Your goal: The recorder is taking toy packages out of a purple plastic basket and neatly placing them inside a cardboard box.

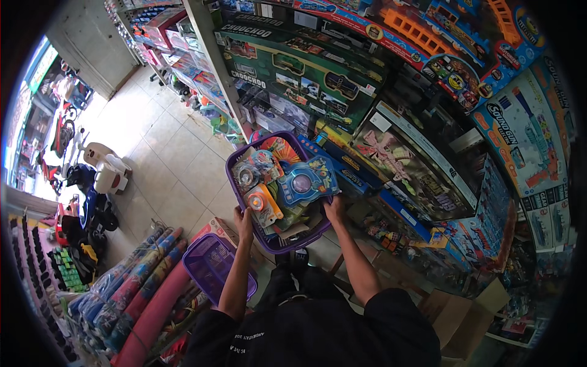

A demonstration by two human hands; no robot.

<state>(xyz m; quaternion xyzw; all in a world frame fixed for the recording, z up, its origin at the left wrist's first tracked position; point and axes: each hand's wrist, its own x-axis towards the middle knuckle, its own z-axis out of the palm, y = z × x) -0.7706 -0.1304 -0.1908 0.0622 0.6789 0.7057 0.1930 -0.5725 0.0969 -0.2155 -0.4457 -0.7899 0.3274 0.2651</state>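
In the middle of the view I hold a purple plastic basket [238,192] by its two sides. My left hand [243,222] grips its left rim, and my right hand [335,210] grips the rim on the right. Packaged toys fill the basket: a blue yo-yo blister pack [302,181] lies on top at the right, beside an orange-and-white pack [264,205] with a round orange toy. Another clear pack with a round grey toy [246,176] sits at the upper left. The basket's bottom is mostly hidden.
Shelves of boxed toys, among them a green train set box [298,69], rise ahead and to the right. A second purple basket [215,264] stands by my left forearm. Patterned rolls [133,280] lie at lower left; an opened cardboard box [458,316] is at lower right.
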